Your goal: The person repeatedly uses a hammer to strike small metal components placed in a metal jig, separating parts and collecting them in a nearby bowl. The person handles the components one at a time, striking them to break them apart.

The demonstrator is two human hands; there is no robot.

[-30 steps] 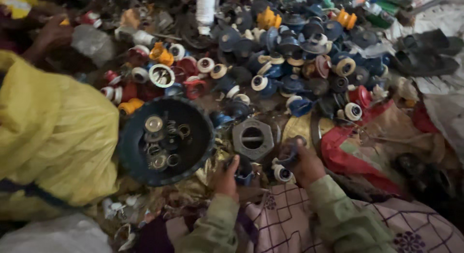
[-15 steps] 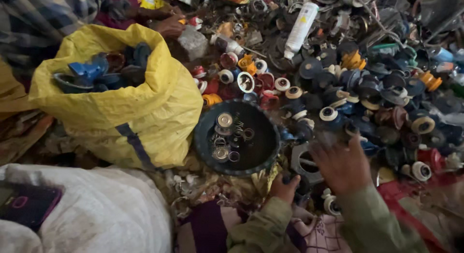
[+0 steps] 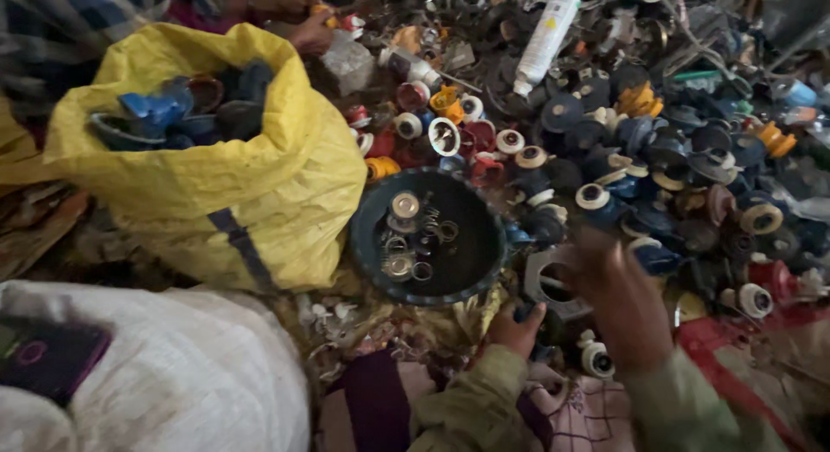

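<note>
Nearest the camera, the left hand [image 3: 517, 327] rested low with its fingers curled, the thumb up against the near edge of a grey hexagonal metal nut-like piece [image 3: 553, 283]; whether it pinched anything could not be told. Just right of it the right hand [image 3: 622, 301] hovered, motion-blurred, fingers loosely spread over that same grey piece and holding nothing visible. A small white-and-dark round cap [image 3: 596, 359] lay just below the right hand, touching its wrist side. The grey piece lay directly between the two hands, slightly ahead of the left one, its flat face upward, with the right hand the closer above it. Left of the left hand sat a dark round shallow bowl [image 3: 471, 266] holding small metal rings. Beyond both hands spread a heap of mixed plastic caps [image 3: 657, 158], and far left stood an open yellow woven sack [image 3: 259, 184] of blue parts.
</note>
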